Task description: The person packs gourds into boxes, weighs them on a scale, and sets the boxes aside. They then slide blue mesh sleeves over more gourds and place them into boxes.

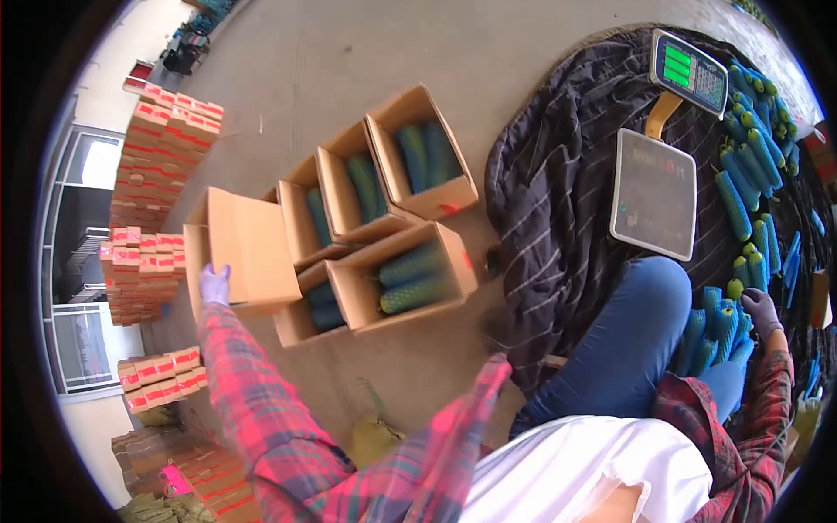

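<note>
My left hand (215, 284), in a light purple glove, grips the near edge of a cardboard box (253, 248) at the left end of a group of boxes. This box has a broad panel facing up; its contents are hidden. On the right, my gloved right hand (762, 312) is at a bundle of long green vegetables in blue net sleeves (717, 327), beside my leg. Its fingers are too small and partly hidden to tell their grip. Similar netted vegetables lie inside the open boxes, such as a front box (453, 277) and a back box (388, 131).
A digital scale with a flat platform (654, 196) and lit display (689, 71) stands on a dark striped cloth (549, 148). More netted vegetables (751, 166) lie along the cloth's right side. Stacked cartons (161, 157) line the left, near a window (83, 336).
</note>
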The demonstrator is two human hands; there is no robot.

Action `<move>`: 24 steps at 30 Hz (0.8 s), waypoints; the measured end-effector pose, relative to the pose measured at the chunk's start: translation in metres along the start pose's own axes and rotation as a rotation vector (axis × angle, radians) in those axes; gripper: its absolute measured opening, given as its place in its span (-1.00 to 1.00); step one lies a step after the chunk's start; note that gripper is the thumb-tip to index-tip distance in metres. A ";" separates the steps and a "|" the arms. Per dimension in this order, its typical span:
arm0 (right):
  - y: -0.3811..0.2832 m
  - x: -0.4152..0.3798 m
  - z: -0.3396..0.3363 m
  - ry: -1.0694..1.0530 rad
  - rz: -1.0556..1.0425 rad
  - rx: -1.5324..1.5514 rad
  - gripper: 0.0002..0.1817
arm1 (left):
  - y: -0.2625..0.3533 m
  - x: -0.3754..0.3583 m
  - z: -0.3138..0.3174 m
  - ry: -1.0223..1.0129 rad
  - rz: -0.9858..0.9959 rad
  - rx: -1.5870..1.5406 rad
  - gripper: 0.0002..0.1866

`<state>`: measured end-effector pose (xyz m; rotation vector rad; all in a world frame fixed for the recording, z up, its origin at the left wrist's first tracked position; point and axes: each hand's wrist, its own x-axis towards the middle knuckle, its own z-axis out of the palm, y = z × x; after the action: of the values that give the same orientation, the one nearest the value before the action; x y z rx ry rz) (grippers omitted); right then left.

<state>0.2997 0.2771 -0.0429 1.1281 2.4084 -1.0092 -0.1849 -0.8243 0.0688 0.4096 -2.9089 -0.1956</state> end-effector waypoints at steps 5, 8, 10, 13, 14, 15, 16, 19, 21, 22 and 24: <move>-0.013 -0.004 0.000 -0.054 -0.042 -0.241 -0.61 | 0.062 -0.008 -0.020 -0.110 -0.044 -0.122 -0.38; -0.024 0.007 0.008 -0.018 -0.128 -0.290 -0.61 | 0.055 -0.030 -0.010 -0.003 0.044 -0.120 -0.55; -0.047 0.004 0.020 -0.035 -0.177 -0.292 -0.60 | 0.054 -0.043 -0.006 0.037 0.105 -0.191 -0.63; -0.079 -0.002 0.034 -0.134 -0.179 -0.324 -0.59 | 0.038 -0.055 -0.006 -0.026 0.124 -0.250 -0.62; -0.064 0.003 0.038 -0.125 -0.211 -0.360 -0.58 | 0.033 -0.050 -0.006 -0.041 0.125 -0.245 -0.62; -0.068 -0.001 0.039 -0.162 -0.236 -0.362 -0.56 | 0.026 -0.041 -0.004 -0.054 0.131 -0.245 -0.61; -0.077 -0.006 0.039 -0.192 -0.256 -0.365 -0.55 | 0.020 -0.030 -0.001 -0.078 0.088 -0.212 -0.61; -0.088 -0.023 0.034 -0.185 -0.140 -0.354 -0.49 | -0.020 -0.005 0.014 0.081 0.098 0.144 -0.61; -0.097 -0.039 0.023 -0.135 -0.145 -0.370 -0.47 | -0.029 0.002 0.024 -0.223 -0.024 -0.782 -0.55; -0.076 -0.035 0.021 -0.085 -0.175 -0.408 -0.46 | -0.011 -0.010 0.025 -0.185 -0.060 -0.941 -0.52; -0.089 -0.052 0.009 -0.153 0.012 -0.316 -0.40 | 0.000 -0.009 0.024 -0.240 -0.144 -0.833 -0.39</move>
<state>0.2653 0.2023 0.0205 0.9182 2.3299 -0.6532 -0.1814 -0.8187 0.0439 0.4526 -2.6722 -1.4813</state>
